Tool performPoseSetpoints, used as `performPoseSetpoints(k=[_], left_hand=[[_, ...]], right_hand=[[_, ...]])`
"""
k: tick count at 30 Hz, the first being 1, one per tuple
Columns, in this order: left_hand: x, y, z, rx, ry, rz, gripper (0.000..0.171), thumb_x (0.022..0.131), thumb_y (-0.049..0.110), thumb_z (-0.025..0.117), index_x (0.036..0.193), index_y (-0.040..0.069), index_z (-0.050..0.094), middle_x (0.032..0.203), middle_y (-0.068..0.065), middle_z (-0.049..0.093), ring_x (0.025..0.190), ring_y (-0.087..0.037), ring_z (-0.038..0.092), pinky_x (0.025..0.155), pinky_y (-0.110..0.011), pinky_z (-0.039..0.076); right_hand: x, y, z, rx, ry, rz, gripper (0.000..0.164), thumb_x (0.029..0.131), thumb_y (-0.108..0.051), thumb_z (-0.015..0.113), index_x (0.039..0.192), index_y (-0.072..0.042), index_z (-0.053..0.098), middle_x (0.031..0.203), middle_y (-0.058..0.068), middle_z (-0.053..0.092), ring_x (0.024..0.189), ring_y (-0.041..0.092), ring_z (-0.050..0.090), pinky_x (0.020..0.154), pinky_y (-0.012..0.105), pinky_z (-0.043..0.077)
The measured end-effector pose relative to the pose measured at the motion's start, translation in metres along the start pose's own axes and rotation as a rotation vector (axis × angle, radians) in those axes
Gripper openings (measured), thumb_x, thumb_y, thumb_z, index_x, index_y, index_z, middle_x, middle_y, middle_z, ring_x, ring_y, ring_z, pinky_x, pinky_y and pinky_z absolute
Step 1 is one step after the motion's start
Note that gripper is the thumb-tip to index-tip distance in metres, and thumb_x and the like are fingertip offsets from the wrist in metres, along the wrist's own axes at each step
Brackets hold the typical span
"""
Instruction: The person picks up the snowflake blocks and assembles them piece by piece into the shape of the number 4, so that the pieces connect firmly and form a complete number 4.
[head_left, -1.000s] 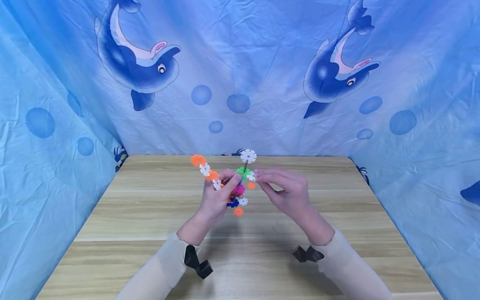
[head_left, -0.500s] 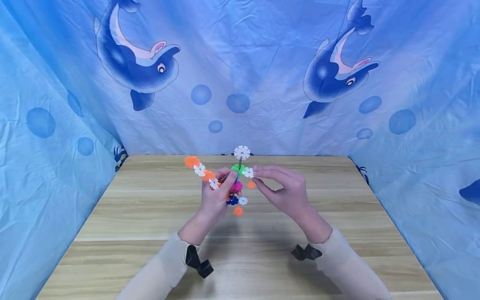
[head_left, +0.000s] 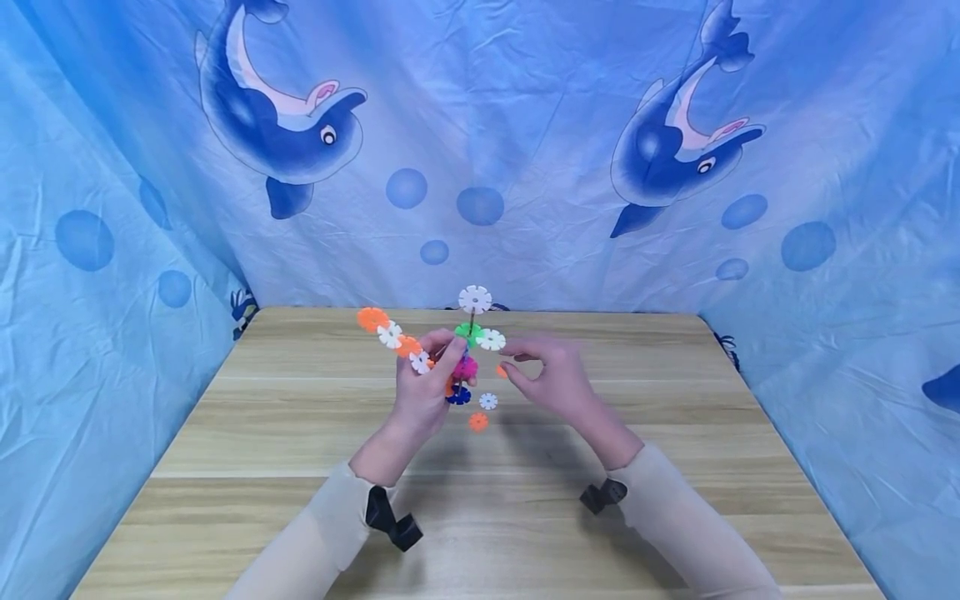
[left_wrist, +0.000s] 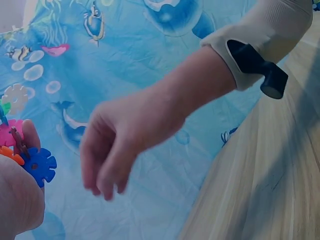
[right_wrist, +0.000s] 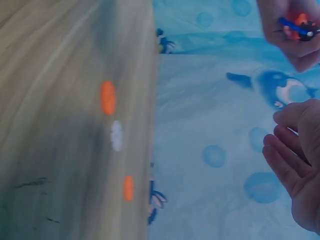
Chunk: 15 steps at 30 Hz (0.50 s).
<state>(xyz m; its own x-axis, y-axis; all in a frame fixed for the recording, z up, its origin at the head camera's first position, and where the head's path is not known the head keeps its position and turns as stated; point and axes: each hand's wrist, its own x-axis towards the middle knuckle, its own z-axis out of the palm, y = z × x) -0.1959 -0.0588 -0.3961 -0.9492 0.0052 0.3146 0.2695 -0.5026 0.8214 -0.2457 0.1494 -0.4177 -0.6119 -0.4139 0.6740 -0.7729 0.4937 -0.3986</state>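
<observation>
My left hand (head_left: 423, 387) grips a figure of interlocked plastic snowflake discs, raised above the table. A white disc (head_left: 476, 299) tops it on a brown disc seen edge-on, over a green disc (head_left: 468, 332). Joined at the green disc's right is another white disc (head_left: 491, 339). Lower are a pink disc (head_left: 467, 368) and a dark blue disc (head_left: 459, 396). An arm of alternating orange discs (head_left: 372, 319) and white discs (head_left: 389, 335) slants up to the left. Just right of the figure, my right hand (head_left: 551, 379) holds nothing, its fingers loosely bent.
Three loose discs lie on the wooden table (head_left: 300, 450): an orange one (right_wrist: 107, 97), a white one (right_wrist: 116, 135) and another orange one (right_wrist: 128, 187). In the head view, my right thumb partly covers the farthest one. A blue dolphin-print curtain (head_left: 555, 250) surrounds the table.
My right hand has let go of the white disc beside the green one and drawn back slightly, lower. My left hand has shifted a little left with the figure.
</observation>
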Motion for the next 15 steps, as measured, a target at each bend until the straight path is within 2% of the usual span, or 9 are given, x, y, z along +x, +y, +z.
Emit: performPoseSetpoints(k=[7,12,15], left_hand=[[-0.002,-0.001,0.0,0.011,-0.018,-0.012,0.007,0.102,0.016,0.072,0.095,0.017,0.072,0.072,0.005,0.069,0.061,-0.011,0.068,0.06,-0.025,0.063],[-0.003,-0.004,0.0,0.001,-0.028,0.01,0.01,0.099,0.021,0.078,0.095,0.015,0.071,0.073,0.004,0.071,0.062,-0.01,0.069,0.061,-0.026,0.064],[-0.004,-0.004,0.001,-0.005,-0.04,0.016,0.008,0.101,0.015,0.073,0.094,0.017,0.071,0.073,0.005,0.07,0.062,-0.01,0.069,0.06,-0.025,0.063]], right_hand=[[-0.008,0.016,0.023,-0.02,-0.174,0.078,0.017,0.09,-0.006,0.083,0.107,-0.008,0.082,0.104,0.006,0.082,0.091,0.019,0.078,0.081,0.032,0.068],[-0.014,0.025,0.039,-0.016,-0.295,0.146,0.02,0.09,-0.008,0.083,0.11,-0.008,0.081,0.107,0.008,0.081,0.096,0.024,0.077,0.084,0.035,0.067],[-0.018,0.028,0.046,-0.008,-0.376,0.189,0.023,0.09,-0.01,0.083,0.113,-0.007,0.08,0.109,0.008,0.08,0.1,0.026,0.076,0.086,0.038,0.067]])
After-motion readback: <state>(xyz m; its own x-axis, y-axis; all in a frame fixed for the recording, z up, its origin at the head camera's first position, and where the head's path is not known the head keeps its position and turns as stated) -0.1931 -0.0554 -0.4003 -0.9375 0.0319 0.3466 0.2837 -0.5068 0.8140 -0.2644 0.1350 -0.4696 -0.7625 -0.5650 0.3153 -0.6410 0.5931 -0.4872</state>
